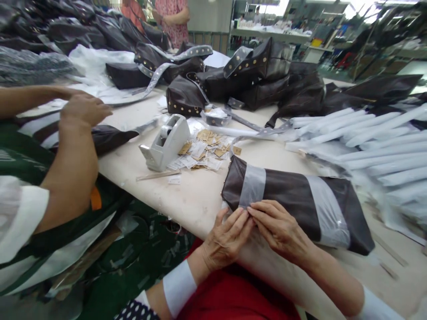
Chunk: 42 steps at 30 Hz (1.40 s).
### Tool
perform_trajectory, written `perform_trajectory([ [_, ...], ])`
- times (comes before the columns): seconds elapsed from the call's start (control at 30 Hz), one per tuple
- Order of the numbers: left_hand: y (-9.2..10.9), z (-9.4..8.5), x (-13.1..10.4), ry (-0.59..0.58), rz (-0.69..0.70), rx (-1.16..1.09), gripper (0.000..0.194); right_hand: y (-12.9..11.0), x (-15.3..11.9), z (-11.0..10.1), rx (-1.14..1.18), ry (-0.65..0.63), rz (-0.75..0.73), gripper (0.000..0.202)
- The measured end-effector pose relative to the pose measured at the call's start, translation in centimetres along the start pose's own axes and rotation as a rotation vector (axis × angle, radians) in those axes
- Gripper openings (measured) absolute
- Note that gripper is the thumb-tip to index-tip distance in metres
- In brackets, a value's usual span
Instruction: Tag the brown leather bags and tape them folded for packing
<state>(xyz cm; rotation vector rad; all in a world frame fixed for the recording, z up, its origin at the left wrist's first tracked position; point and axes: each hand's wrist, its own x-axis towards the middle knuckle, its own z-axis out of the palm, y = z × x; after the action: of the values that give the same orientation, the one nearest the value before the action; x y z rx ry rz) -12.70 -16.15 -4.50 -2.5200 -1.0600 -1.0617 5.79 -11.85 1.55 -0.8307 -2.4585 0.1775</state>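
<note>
A dark brown leather bag [288, 191] lies on its side at the near edge of the table. Two pale translucent wrapping strips cross it, a left strip [252, 180] and a right strip [328, 213]. My left hand [230, 235] and my right hand [280, 226] meet at the lower end of the left strip, fingertips pinched together on it. Studs show at the bag's left end. Whether a small piece of tape is between my fingers, I cannot make out.
A grey tape dispenser [171, 138] stands beside a heap of paper tags [207, 151]. Studded brown bags [233, 82] pile up behind. White wrapped rolls [376, 142] lie to the right. At left, a co-worker's arms [75, 146] reach over another bag.
</note>
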Motion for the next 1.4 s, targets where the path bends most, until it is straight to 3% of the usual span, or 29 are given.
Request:
perform_trajectory([
  [0.17, -0.2, -0.1, -0.6, 0.072, 0.025, -0.126, 0.03, 0.0, -0.3, 0.2, -0.114, -0.025, -0.058, 0.026],
  [0.37, -0.1, -0.6, -0.4, 0.061, -0.082, -0.246, 0.022, -0.2, -0.8, 0.0, -0.25, -0.047, -0.203, 0.035],
  [0.53, 0.2, -1.4, 0.4, 0.118, -0.146, -0.258, 0.021, -1.0, -1.1, 0.0, -0.394, -0.082, -0.226, 0.038],
  [0.67, 0.0, -1.8, 1.4, 0.124, -0.133, -0.176, 0.03, -1.6, -1.5, 1.5, -0.496, -0.045, -0.208, 0.043],
  [0.8, -1.2, -1.3, 2.3, -0.009, 0.013, 0.057, 0.041, -2.2, -1.7, 2.2, -0.459, 0.036, -0.142, 0.04],
  [0.93, -2.4, -1.8, 3.3, -0.203, 0.107, 0.168, 0.04, -1.7, -2.8, -1.5, -0.3, 0.077, -0.082, 0.037],
  [1.03, -3.0, -2.6, 5.1, -0.242, 0.065, 0.06, 0.042, 0.9, -5.8, -5.6, -0.39, 0.277, 0.119, 0.037],
  [1.1, -3.4, -2.5, 7.0, -0.225, -0.001, 0.01, 0.046, 3.5, -8.4, -7.4, -0.464, 0.408, 0.454, 0.032],
  [1.13, -3.7, -2.0, 8.1, -0.225, -0.036, 0.013, 0.05, 5.0, -9.6, -7.9, -0.455, 0.447, 0.656, 0.039],
  [1.23, -4.6, 0.4, 11.1, -0.38, -0.118, 0.036, 0.063, 8.8, -11.9, -8.1, -0.279, 0.409, 1.138, 0.063],
  [1.33, -5.4, 2.8, 12.8, -0.618, -0.163, -0.042, 0.066, 11.0, -12.5, -7.4, -0.12, 0.296, 1.275, 0.064],
  [1.4, -5.8, 3.5, 13.0, -0.667, -0.173, -0.09, 0.065, 11.6, -13.0, -7.1, -0.101, 0.24, 1.272, 0.064],
])
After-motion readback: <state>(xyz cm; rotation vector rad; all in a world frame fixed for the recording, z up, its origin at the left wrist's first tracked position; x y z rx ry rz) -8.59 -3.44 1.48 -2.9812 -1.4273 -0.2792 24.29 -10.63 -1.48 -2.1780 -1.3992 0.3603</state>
